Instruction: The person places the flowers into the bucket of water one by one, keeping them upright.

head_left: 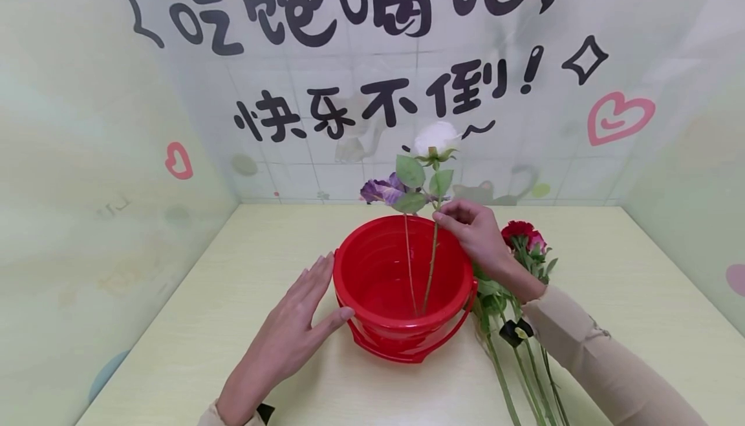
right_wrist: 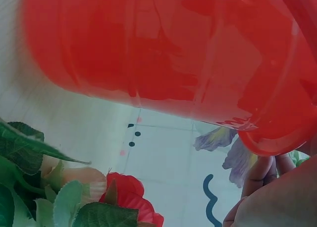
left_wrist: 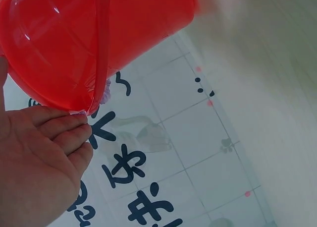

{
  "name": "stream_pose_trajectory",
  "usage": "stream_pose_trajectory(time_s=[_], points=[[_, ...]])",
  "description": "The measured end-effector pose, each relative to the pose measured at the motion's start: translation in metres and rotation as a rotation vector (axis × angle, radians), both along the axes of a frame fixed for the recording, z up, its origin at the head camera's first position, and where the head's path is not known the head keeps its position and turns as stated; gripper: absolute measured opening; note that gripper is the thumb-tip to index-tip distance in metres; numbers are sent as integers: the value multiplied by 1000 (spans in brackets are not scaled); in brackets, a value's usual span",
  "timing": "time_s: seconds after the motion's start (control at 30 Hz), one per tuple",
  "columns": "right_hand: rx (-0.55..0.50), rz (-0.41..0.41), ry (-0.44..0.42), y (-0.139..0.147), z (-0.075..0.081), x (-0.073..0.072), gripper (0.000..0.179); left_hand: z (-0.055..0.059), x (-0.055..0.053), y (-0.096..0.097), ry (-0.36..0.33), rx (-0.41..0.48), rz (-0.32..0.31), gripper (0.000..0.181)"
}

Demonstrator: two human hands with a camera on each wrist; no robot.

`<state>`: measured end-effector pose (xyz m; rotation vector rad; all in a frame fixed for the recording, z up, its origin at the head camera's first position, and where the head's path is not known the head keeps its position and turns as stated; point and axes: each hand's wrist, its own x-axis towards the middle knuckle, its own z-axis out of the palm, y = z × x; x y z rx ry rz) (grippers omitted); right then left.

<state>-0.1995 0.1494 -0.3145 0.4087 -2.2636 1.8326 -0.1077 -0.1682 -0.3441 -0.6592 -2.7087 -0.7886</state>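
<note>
A red bucket [head_left: 378, 264] stands on the table with its handle hanging down at the front. My right hand [head_left: 480, 235] pinches the stem of a white rose [head_left: 436, 140] above the far right of the rim; the stem's lower end is inside the bucket. A purple flower [head_left: 382, 190] on a thin stem also stands in the bucket, leaning on the far rim behind the rose's leaves. My left hand [head_left: 291, 322] lies along the bucket's left side, fingers straight and fingertips at the rim. In the left wrist view its palm faces the bucket.
Right of the bucket lies a bunch of flowers, with a red flower [head_left: 518, 232], a pink flower [head_left: 537, 242] and long green stems [head_left: 526, 374] reaching toward the front edge. My right forearm crosses over them. A printed sheet [head_left: 326, 116] hangs behind the table [head_left: 279, 232].
</note>
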Motion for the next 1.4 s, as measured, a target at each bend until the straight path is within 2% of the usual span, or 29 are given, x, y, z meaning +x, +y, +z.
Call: stream_pose_trajectory(time_s=[0.9,1.4], points=[[63,-3,18,-6,0,0,18,1,0,0,5,-8,2,84],[138,-34,32,-4,-1,0,14,0,0,0,4,-12,5,85]])
